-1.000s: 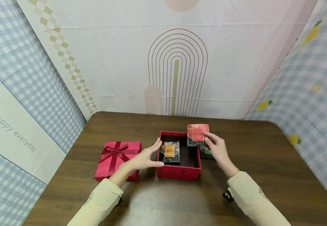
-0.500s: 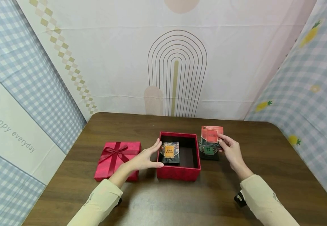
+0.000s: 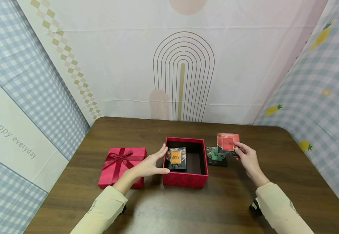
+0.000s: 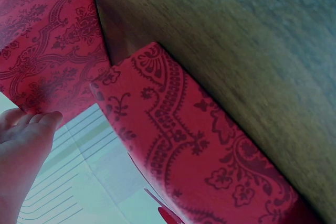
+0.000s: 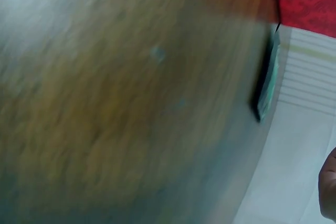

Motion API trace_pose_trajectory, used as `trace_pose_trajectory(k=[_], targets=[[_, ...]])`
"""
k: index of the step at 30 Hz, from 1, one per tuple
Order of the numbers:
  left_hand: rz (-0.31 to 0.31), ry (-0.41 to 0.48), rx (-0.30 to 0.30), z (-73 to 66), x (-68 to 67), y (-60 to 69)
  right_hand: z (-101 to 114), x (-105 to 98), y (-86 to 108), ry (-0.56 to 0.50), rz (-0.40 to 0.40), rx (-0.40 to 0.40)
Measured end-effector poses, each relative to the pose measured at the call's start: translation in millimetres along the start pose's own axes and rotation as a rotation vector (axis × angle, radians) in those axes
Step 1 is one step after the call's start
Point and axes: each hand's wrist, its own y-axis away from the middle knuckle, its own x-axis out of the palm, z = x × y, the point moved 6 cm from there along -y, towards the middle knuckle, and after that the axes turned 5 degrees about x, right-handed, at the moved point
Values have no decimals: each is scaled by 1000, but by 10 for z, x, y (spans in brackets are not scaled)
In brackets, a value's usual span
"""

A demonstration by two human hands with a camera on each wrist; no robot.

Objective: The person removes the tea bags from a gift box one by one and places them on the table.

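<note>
In the head view a red gift box stands without its lid on the table. A black packet with an orange label lies inside its left part. My left hand rests against the box's left side, thumb and fingers spread and fairly straight; the left wrist view shows its fingertips at the box wall. To the right, my right hand pinches a red-and-black packet by its right edge, above the table. Beside the box lies a packet with a green label.
The red lid with a ribbon bow sits left of the box. A brown wooden table carries everything, and a patterned cloth hangs behind its far edge. Checked cloths flank both sides.
My right hand has carried the red-and-black packet rightward, from over the box's right rim to beyond the green-labelled packet, which now shows more. My left hand has stayed at the box.
</note>
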Motion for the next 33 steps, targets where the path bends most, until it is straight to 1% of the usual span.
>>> trace_pose_trajectory(k=[7,14,20,24,28,30,33], targets=[[1,19,-5,-6,-12,30,-85,-80,-22,11,13,55],[-6,23,-25,21,-20,61,-174,-152,-75,102,56,78],[-10,25,-11,10,-26,38,-275,-264,-103,165,63,98],[-7,23,-2,8,-20,29,-321,-318,-112,266,72,96],[-7,13,5,17,-9,19,-357,-364,-120,423,72,72],[-6,11,8,18,-4,14,-378,-388,-127,484,67,62],[-3,15,9,15,1,4,-415,-419,-137,538,62,54]])
